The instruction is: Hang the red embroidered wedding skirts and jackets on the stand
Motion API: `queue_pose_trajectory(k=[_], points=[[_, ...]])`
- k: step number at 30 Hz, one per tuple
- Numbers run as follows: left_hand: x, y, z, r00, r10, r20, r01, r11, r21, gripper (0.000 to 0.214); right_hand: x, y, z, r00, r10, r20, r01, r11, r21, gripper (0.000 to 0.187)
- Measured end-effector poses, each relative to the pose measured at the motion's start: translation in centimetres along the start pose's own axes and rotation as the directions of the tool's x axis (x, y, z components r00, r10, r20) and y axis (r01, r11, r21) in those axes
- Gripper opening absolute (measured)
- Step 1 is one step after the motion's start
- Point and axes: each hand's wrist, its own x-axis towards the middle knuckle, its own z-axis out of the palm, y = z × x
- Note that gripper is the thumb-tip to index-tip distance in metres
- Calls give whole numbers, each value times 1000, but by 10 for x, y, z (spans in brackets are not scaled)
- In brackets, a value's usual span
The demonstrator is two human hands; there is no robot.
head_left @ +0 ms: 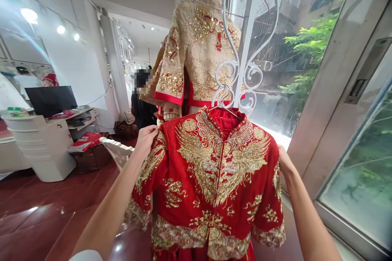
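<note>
A red jacket (196,171) with gold phoenix-like embroidery and a stand-up collar hangs upright in front of me on a wire hanger (228,109). The hanger's hook is at the white scrolled metal rack (245,49). My left hand (147,138) pinches the cloth at the jacket's shoulder on the left. At the opposite shoulder, my right hand (284,160) grips the edge, its fingers mostly hidden behind the sleeve. Gold trim runs along the hem and cuffs, and red cloth shows below the hem. Behind hangs a cream-gold jacket (202,49) with red edging.
Close on the right stands a metal-framed window (318,102). To the left are a white counter (39,147) with a black monitor (51,100), a brown bag (92,159) and a white chair (118,151). A person in black (142,102) is farther back.
</note>
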Motion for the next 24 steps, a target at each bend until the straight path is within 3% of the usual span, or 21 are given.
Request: queue_pose_trajectory(k=[5,7,8,9,10,12,13,14,16,18,21,24], points=[[23,-1,-15,992,-66,105,60,996,64,37,-3,13,9,997,-35,-68,30,997,-67,33],[17,6,-18,999,-3,37,-5,974,229,31,-8,13,7,995,-32,-97,22,995,-98,34],[8,11,-17,995,91,-38,-72,935,347,28,-12,11,7,990,-44,-136,26,991,-129,34],[-3,18,-14,966,229,-122,-146,868,474,26,-18,9,10,971,-92,-220,49,980,-193,35],[-17,25,-7,903,390,-181,-217,776,592,25,-26,5,15,924,-189,-332,89,952,-294,35],[-47,40,19,730,662,-169,-350,575,739,24,-43,-7,37,740,-488,-462,180,806,-564,34],[-60,46,37,673,737,-65,-446,475,759,22,-51,-15,52,647,-636,-421,234,690,-685,34],[-71,51,58,641,761,100,-559,374,740,20,-58,-24,69,607,-734,-305,316,575,-755,33],[-84,57,99,557,715,422,-737,193,647,28,-67,-42,104,624,-781,29,544,408,-734,31],[-83,55,133,492,623,608,-813,77,578,39,-70,-56,131,616,-747,250,654,308,-691,30],[-73,46,157,493,495,715,-836,44,547,39,-68,-62,147,612,-711,346,676,243,-696,28],[-69,39,157,497,448,743,-848,72,525,35,-68,-55,144,640,-701,314,634,250,-732,26]])
